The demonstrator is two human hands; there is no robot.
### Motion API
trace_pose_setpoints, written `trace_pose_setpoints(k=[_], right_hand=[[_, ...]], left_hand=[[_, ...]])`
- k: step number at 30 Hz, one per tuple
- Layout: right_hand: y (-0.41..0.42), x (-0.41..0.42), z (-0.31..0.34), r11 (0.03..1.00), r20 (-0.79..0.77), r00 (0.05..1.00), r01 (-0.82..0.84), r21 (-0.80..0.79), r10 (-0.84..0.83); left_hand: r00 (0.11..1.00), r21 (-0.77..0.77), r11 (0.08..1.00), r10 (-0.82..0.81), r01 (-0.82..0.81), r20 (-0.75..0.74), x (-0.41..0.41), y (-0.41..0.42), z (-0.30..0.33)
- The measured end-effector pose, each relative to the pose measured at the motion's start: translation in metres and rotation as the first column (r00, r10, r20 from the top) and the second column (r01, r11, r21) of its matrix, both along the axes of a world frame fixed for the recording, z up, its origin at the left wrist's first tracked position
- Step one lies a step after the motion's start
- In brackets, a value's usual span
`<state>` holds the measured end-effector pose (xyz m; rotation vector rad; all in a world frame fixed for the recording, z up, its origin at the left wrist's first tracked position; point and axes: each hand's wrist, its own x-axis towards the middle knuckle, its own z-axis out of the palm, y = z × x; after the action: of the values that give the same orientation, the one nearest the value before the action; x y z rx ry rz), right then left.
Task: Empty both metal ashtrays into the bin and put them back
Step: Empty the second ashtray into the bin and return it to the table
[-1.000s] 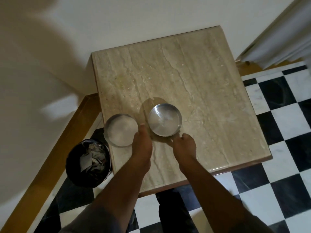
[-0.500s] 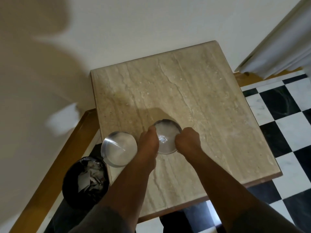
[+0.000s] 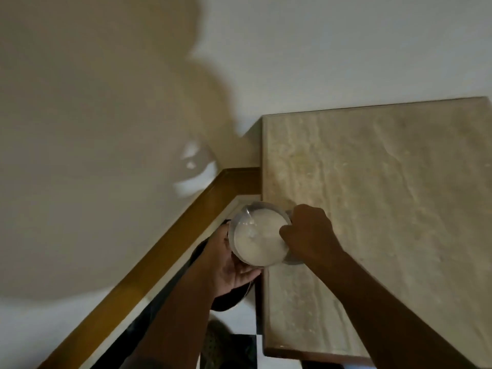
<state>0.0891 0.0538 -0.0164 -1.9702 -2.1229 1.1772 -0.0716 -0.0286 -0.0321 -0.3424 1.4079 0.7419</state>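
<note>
A round metal ashtray (image 3: 257,237) hangs at the left edge of the marble table (image 3: 386,198), its bright inside facing me. My left hand (image 3: 229,267) cups it from below left. My right hand (image 3: 306,235) grips its right rim. Under my right hand shows a grey metal sliver (image 3: 294,260); I cannot tell whether it is the second ashtray. The black bin (image 3: 229,300) stands on the floor right below my left hand, mostly hidden by hand and forearm.
A white wall fills the left and top, with a brown wooden skirting (image 3: 159,251) running diagonally beside the bin. Black-and-white floor tiles (image 3: 247,323) show along the table's left side. The image is blurred.
Both hands took the middle ashtray and carried it left to the table's edge above the bin. My view swung left, so the table now lies on the right.
</note>
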Motion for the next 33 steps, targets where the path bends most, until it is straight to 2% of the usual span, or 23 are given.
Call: trace_pose_setpoints(k=[3, 6, 9, 14, 20, 23, 27, 30, 33], right_hand=[[-0.011, -0.045, -0.007, 0.994, 0.041, 0.993, -0.108, -0.027, 0.109], [-0.025, -0.084, -0.021, 0.988, -0.038, 0.990, -0.135, -0.071, 0.133], [-0.035, -0.112, -0.032, 0.974, -0.026, 0.976, -0.217, -0.058, 0.216], [-0.055, -0.153, -0.059, 0.934, 0.014, 0.937, -0.346, -0.085, 0.348], [-0.054, -0.161, -0.087, 0.916, -0.030, 0.939, -0.341, -0.212, 0.343], [-0.052, -0.158, -0.098, 0.898, -0.086, 0.938, -0.347, -0.271, 0.336], [-0.059, -0.150, -0.114, 0.888, -0.148, 0.956, -0.289, -0.357, 0.252], [-0.068, -0.142, -0.119, 0.881, -0.228, 0.958, -0.255, -0.400, 0.174], [-0.073, -0.130, -0.122, 0.896, -0.281, 0.948, -0.251, -0.365, 0.151]], left_hand=[[0.987, 0.028, 0.998, 0.048, -0.053, 0.153, -0.044, -0.013, 0.000], [0.949, 0.019, 1.000, 0.001, -0.007, 0.315, -0.089, -0.033, -0.008], [0.876, 0.060, 0.997, -0.071, 0.049, 0.478, -0.120, -0.052, -0.027], [0.774, 0.046, 0.999, -0.049, 0.026, 0.632, -0.157, -0.081, -0.072], [0.748, 0.129, 0.990, -0.127, 0.056, 0.651, -0.170, -0.091, -0.119], [0.765, 0.151, 0.988, -0.127, 0.039, 0.631, -0.175, -0.093, -0.139], [0.802, 0.296, 0.927, -0.353, 0.230, 0.482, -0.183, -0.080, -0.147], [0.826, 0.258, 0.904, -0.419, 0.341, 0.377, -0.182, -0.066, -0.145], [0.844, 0.299, 0.850, -0.500, 0.435, 0.195, -0.176, -0.056, -0.142]])
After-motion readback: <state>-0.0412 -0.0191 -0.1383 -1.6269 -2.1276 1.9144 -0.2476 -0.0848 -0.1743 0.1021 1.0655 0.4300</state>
